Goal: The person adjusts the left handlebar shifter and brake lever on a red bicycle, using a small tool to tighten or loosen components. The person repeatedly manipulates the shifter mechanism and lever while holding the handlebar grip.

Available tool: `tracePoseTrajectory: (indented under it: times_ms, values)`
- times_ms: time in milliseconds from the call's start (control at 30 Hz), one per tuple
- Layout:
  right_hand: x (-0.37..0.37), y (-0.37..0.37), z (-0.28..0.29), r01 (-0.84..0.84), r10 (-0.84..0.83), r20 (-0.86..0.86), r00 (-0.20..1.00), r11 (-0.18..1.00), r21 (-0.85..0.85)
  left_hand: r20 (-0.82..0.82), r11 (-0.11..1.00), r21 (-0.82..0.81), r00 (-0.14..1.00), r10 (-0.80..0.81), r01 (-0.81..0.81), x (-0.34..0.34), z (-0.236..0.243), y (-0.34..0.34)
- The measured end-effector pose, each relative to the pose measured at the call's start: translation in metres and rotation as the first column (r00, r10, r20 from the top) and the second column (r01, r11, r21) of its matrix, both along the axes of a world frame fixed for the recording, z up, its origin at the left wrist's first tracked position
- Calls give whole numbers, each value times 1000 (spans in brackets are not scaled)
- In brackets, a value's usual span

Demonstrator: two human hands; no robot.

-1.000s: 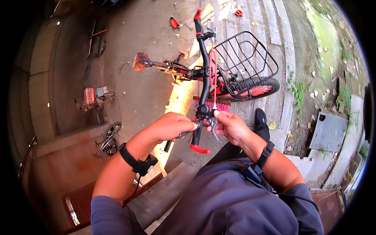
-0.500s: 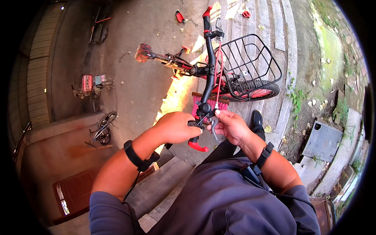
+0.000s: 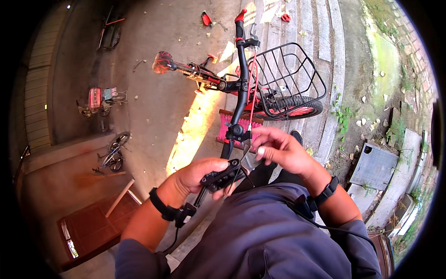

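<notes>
A bicycle with a curved black handlebar (image 3: 242, 100) stands in front of me, its wire basket (image 3: 297, 76) to the right. My left hand (image 3: 191, 177) grips a black folding hex key set (image 3: 222, 176) over the near end of the bar; some thin keys stick out of it. That end's red grip is hidden. Beside the brake clamp (image 3: 238, 132), my right hand (image 3: 285, 153) has its fingers bent and apart, with nothing seen between them. Whether its fingertips touch the brake lever, I cannot tell. A red cable (image 3: 252, 100) runs up from the clamp.
Under the bar is a small pink-topped stool (image 3: 226, 126). Stone steps (image 3: 304, 42) run along the right of the bicycle. Farther off lie a red part (image 3: 206, 18) and a red pedal (image 3: 285, 17). Other cycles (image 3: 115, 153) stand at the left, above a brown table (image 3: 93, 223).
My left hand has drawn back from the bar toward me, bringing the folding hex key set into plain view. The right hand has loosened from the brake lever and its fingers have spread.
</notes>
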State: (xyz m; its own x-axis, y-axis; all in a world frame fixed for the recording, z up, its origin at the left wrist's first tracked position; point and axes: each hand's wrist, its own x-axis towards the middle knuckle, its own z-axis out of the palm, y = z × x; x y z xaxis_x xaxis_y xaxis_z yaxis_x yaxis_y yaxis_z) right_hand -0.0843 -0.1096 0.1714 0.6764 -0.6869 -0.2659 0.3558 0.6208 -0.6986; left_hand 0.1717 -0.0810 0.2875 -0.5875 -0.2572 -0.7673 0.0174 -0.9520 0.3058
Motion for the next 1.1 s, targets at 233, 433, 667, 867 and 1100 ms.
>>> tracePoseTrajectory:
  times_ms: [233, 433, 667, 867, 1100]
  values:
    - [3, -4, 10, -152, 132, 160, 978, 981, 123, -169, 959, 91, 945, 280, -268, -28, 0, 20]
    - [19, -1, 6, -145, 119, 125, 985, 962, 231, -263, 946, -79, 922, 285, -315, -10, -14, 35]
    - [37, 6, 6, -115, -37, 307, 951, 879, 462, -92, 884, -242, 917, 389, -400, -21, 0, 26]
    - [43, 5, 1, -8, -22, 80, 997, 937, 349, 259, 763, -637, 901, 349, -112, -25, -13, 25]
    - [30, -4, -22, 156, -120, -161, 980, 961, 228, 530, 736, -673, 742, 410, 74, -17, -21, 19]
